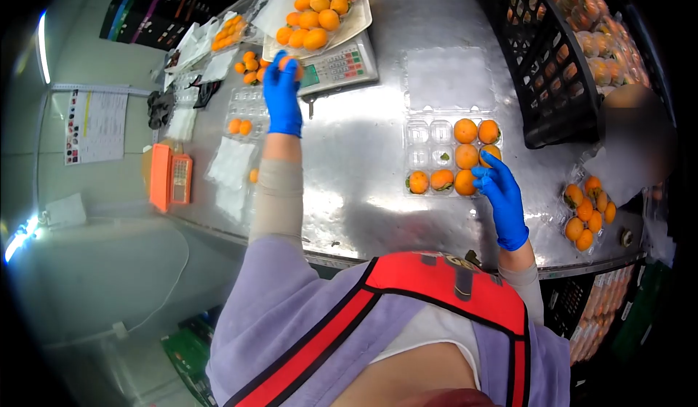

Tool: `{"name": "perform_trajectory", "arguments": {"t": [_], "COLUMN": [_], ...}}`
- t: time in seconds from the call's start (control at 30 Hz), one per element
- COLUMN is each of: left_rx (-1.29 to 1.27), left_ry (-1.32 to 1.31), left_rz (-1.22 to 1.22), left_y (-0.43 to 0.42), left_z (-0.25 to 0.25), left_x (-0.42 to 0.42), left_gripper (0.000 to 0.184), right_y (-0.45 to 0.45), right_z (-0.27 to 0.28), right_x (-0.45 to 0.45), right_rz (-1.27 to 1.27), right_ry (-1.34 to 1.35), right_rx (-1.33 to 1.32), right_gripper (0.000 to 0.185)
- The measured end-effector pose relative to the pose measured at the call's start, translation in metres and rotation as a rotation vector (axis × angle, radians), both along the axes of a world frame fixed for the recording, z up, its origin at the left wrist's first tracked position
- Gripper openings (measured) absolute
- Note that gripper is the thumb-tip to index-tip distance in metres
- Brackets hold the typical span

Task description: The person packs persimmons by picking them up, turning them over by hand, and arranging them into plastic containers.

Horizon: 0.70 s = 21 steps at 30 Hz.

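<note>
My left hand (pixel 282 98), in a blue glove, is closed around an orange persimmon (pixel 297 69) just in front of the weighing scale (pixel 342 65). My right hand (pixel 503 202), also gloved in blue, reaches over the right edge of a clear plastic tray (pixel 429 132). Its fingers are apart, with the tips at a persimmon (pixel 489 154) and beside another persimmon (pixel 465 182). Several persimmons fill the tray's right and front cells, while some back-left cells hold none. The tray's lid (pixel 449 80) lies folded open behind it. The cell beneath my right hand is hidden.
A pan (pixel 361 25) of persimmons rests on the scale. At the right stand a black crate (pixel 542 65) and a pack of persimmons (pixel 587 214), with a person beside them. More persimmons (pixel 251 66) and clear trays (pixel 247 101) lie left, near an orange calculator (pixel 171 178).
</note>
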<state>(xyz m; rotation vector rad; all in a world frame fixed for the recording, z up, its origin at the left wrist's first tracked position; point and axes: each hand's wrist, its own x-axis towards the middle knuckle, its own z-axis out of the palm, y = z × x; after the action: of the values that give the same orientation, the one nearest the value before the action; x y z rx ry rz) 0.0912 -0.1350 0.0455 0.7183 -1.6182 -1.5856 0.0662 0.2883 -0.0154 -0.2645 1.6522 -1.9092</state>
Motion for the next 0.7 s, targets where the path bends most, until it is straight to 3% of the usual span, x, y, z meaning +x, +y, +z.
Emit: {"name": "perform_trajectory", "arguments": {"t": [0.1, 0.27, 0.4, 0.5, 0.63, 0.7], "left_rx": [0.218, 0.182, -0.011, -0.507, -0.561, -0.616], "left_ry": [0.002, 0.015, -0.188, -0.262, -0.378, -0.369], "left_rz": [0.115, 0.103, 0.016, -0.212, -0.054, -0.136], "left_y": [-0.057, -0.097, -0.083, -0.071, -0.057, -0.064], "left_z": [-0.010, -0.014, 0.008, 0.017, 0.032, 0.019], "left_x": [0.003, -0.025, -0.049, -0.060, -0.078, -0.088], "left_gripper": [0.028, 0.033, 0.049, 0.055, 0.059, 0.059], "right_y": [0.003, 0.003, 0.003, 0.002, 0.000, 0.000], "right_z": [-0.006, -0.010, -0.011, -0.009, -0.008, -0.007], "right_x": [0.001, 0.003, 0.002, 0.002, 0.001, 0.001], "right_rz": [0.029, 0.056, 0.060, 0.050, 0.069, 0.085], "right_ry": [-0.035, -0.089, -0.131, -0.131, -0.107, -0.121], "right_rx": [-0.022, -0.006, -0.013, -0.015, -0.005, 0.000], "right_gripper": [0.042, 0.038, 0.037, 0.037, 0.039, 0.037]}}
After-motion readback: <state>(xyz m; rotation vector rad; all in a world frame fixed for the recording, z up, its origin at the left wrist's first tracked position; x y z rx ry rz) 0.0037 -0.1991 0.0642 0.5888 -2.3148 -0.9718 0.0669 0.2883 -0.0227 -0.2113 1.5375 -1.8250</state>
